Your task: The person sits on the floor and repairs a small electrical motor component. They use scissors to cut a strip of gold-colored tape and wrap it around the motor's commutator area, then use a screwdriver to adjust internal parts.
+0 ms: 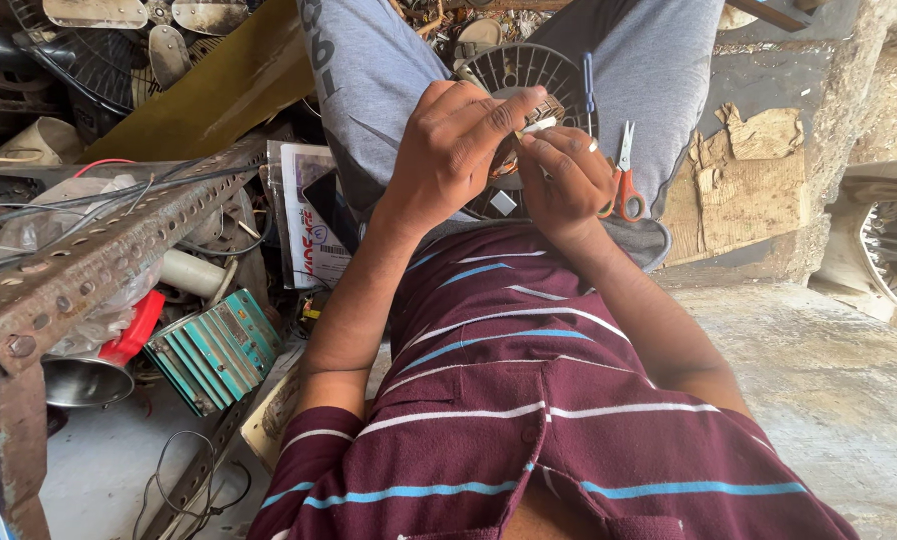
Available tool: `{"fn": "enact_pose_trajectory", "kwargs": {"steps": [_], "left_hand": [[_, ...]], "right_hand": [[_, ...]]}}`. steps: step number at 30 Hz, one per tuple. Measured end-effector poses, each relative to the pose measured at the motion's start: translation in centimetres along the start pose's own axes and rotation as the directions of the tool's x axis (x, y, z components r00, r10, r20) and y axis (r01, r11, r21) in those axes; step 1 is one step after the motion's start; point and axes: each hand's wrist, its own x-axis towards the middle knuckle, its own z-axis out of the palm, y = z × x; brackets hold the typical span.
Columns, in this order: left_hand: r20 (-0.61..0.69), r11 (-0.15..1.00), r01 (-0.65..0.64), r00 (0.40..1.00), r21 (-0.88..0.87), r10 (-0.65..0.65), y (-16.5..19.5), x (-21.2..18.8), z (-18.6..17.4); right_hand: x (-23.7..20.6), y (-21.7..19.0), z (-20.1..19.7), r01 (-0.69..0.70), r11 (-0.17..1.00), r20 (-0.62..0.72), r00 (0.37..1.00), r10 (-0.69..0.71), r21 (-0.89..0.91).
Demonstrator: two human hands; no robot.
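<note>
Maroon striped shirt fabric [529, 400] fills the lower middle of the view, closest to the lens, and both forearms are seen running up from it to the lap. At the lap, the left hand [459, 150] is curled over a round black fan motor housing [524, 75], its fingers [504, 110] pinched on a small pale strip [541, 125] at the winding. The right hand [567, 175] is closed around the same small piece from below; the exact grip is masked by the knuckles. Orange-handled scissors [624, 180] are seen just beside the right hand, resting on the grey trouser leg [659, 90].

To the person's left, room is tight: a rusty perforated angle bar [99, 260], wires, a green finned block [214, 350] and a metal cup [84, 380] crowd the floor. To the right, bare concrete floor [819, 380] lies open up to a torn cardboard piece [749, 190].

Most of the housing is hidden by the hands, and a fan grille [894, 245] is cut off by the right edge.
</note>
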Motion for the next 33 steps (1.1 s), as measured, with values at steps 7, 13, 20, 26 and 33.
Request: {"fn": "enact_pose_trajectory", "kwargs": {"steps": [7, 13, 20, 26, 33], "left_hand": [[-0.037, 0.998, -0.023, 0.999, -0.053, 0.021, -0.7, -0.7, 0.8], [-0.032, 0.991, -0.007, 0.999, -0.135, 0.003, -0.9, -1.3, 1.3], [-0.042, 0.983, 0.032, 0.998, -0.18, -0.041, -0.6, -1.7, 1.5], [-0.104, 0.988, -0.001, 0.994, -0.155, -0.015, -0.7, -0.9, 1.1], [-0.443, 0.884, 0.468, 0.795, 0.013, -0.414, -4.2, -9.8, -2.0]], "right_hand": [[-0.4, 0.6, 0.2, 0.124, 0.991, 0.026, 0.992, -0.123, -0.051], [-0.6, 0.9, 0.5, 0.09, 0.996, -0.042, 0.995, -0.091, -0.025], [-0.6, 1.0, 0.5, 0.053, 0.999, -0.038, 0.998, -0.053, -0.01], [-1.4, 0.9, 0.8, -0.047, 0.998, -0.033, 0.998, 0.049, 0.047], [-2.9, 1.7, 1.3, -0.041, 0.999, -0.007, 0.999, 0.041, -0.023]]}}
